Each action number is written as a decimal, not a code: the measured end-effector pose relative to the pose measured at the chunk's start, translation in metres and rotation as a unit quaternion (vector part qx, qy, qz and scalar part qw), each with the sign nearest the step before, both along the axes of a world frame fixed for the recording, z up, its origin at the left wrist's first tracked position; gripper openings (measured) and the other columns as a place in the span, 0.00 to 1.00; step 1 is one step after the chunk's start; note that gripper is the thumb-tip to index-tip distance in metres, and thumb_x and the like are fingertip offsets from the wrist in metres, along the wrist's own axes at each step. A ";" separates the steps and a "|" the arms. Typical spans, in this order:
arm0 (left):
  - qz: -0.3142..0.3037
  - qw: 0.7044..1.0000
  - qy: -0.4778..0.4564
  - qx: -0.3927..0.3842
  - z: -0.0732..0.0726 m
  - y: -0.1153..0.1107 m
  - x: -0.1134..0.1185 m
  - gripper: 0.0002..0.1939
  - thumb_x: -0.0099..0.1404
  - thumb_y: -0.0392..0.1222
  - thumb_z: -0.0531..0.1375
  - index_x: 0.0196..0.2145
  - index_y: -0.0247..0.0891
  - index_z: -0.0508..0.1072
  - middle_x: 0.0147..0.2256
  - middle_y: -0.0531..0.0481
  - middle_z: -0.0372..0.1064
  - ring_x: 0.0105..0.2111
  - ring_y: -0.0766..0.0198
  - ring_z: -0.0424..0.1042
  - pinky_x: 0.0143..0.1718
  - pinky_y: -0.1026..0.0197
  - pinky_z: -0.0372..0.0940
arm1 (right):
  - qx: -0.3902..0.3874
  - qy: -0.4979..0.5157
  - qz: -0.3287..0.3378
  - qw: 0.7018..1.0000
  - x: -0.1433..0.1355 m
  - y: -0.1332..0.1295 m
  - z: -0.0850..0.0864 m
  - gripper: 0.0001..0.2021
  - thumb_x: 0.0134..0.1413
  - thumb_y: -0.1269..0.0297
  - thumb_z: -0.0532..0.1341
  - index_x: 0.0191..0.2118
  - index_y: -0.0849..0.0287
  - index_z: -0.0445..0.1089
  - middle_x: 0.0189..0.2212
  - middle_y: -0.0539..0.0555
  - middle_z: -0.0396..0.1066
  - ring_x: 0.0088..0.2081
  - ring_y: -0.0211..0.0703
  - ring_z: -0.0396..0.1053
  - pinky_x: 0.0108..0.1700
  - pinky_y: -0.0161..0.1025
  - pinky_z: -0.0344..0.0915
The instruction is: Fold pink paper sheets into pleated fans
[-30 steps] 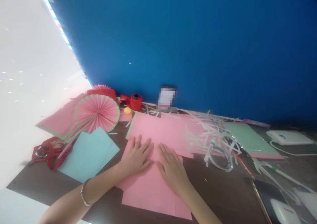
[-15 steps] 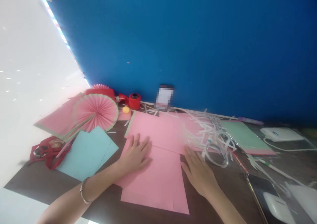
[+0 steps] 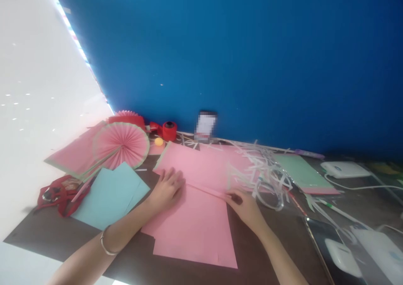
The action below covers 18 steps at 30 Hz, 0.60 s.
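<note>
Pink paper sheets (image 3: 195, 230) lie overlapped on the dark table in front of me, with a narrow raised fold (image 3: 206, 190) running across them. At the fold's left end, my left hand (image 3: 168, 188) is closed on the pink paper, fingers bent and the thumb hidden. My right hand (image 3: 247, 209) pinches the fold's right end between thumb and forefinger. A silver bangle circles the left wrist. Light blue sheets (image 3: 110, 194) lie left of my left forearm.
A round pleated pink fan (image 3: 122, 144) and red tape roll (image 3: 169, 131) sit at back left. White paper strips (image 3: 258, 165) heap right of centre. A phone (image 3: 324, 239) bearing a white case (image 3: 343, 257) lies front right. The blue partition (image 3: 236, 58) stands behind.
My flat, spread hands have closed at the paper. The left fingers have bent, and the right ones now pinch the fold's end. The view has shifted slightly.
</note>
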<state>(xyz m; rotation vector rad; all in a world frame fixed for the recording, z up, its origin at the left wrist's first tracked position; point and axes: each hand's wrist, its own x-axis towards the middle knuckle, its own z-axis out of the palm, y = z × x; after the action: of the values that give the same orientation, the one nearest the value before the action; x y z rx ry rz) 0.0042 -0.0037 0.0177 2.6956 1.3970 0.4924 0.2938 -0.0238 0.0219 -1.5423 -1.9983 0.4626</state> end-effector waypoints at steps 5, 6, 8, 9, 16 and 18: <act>-0.067 0.998 0.005 -0.005 -0.007 0.003 -0.003 0.22 0.61 0.27 0.46 0.53 0.32 0.60 0.52 0.40 0.60 0.57 0.57 0.54 0.57 0.51 0.52 | -0.039 0.050 -0.010 0.998 -0.005 -0.002 -0.003 0.16 0.52 0.49 0.55 0.26 0.57 0.69 0.24 0.52 0.70 0.27 0.42 0.67 0.31 0.38 0.65; -0.085 0.996 0.013 -0.004 -0.007 0.003 -0.002 0.25 0.60 0.25 0.45 0.55 0.32 0.58 0.53 0.41 0.59 0.57 0.58 0.53 0.58 0.52 0.52 | -0.033 0.062 -0.014 0.997 -0.006 -0.002 -0.005 0.16 0.52 0.49 0.55 0.26 0.57 0.68 0.25 0.52 0.70 0.28 0.42 0.67 0.32 0.38 0.65; -0.122 0.992 0.031 -0.001 -0.004 0.000 -0.001 0.27 0.60 0.26 0.46 0.57 0.34 0.55 0.56 0.42 0.56 0.59 0.55 0.51 0.59 0.49 0.49 | -0.022 0.084 -0.021 0.996 -0.005 -0.001 -0.007 0.16 0.51 0.50 0.55 0.25 0.58 0.68 0.27 0.54 0.71 0.29 0.42 0.67 0.32 0.38 0.65; -0.137 0.990 0.039 0.000 -0.002 -0.002 0.000 0.26 0.61 0.28 0.47 0.57 0.35 0.55 0.57 0.42 0.54 0.59 0.52 0.49 0.59 0.46 0.47 | -0.021 0.088 -0.027 0.996 -0.005 -0.001 -0.008 0.16 0.51 0.50 0.55 0.25 0.58 0.68 0.27 0.54 0.70 0.29 0.42 0.67 0.32 0.38 0.64; -0.129 0.991 0.031 -0.010 0.006 -0.008 0.006 0.20 0.65 0.44 0.48 0.54 0.38 0.60 0.60 0.41 0.48 0.60 0.48 0.45 0.58 0.43 0.44 | -0.044 0.052 -0.079 0.995 -0.009 0.001 -0.005 0.16 0.51 0.49 0.53 0.27 0.58 0.66 0.21 0.50 0.67 0.24 0.40 0.64 0.28 0.36 0.61; -0.121 0.992 0.026 -0.018 0.005 -0.008 0.006 0.19 0.65 0.44 0.48 0.53 0.39 0.61 0.59 0.42 0.49 0.60 0.50 0.45 0.59 0.44 0.44 | -0.049 0.047 -0.076 0.995 -0.011 0.001 -0.005 0.16 0.51 0.49 0.52 0.27 0.58 0.65 0.20 0.50 0.66 0.24 0.40 0.64 0.28 0.36 0.61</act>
<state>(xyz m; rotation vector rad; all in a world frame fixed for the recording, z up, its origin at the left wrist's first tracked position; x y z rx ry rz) 0.0106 -0.0115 0.0225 2.8151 1.0562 0.3766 0.2830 -0.0229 0.0170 -1.6873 -1.7950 0.5676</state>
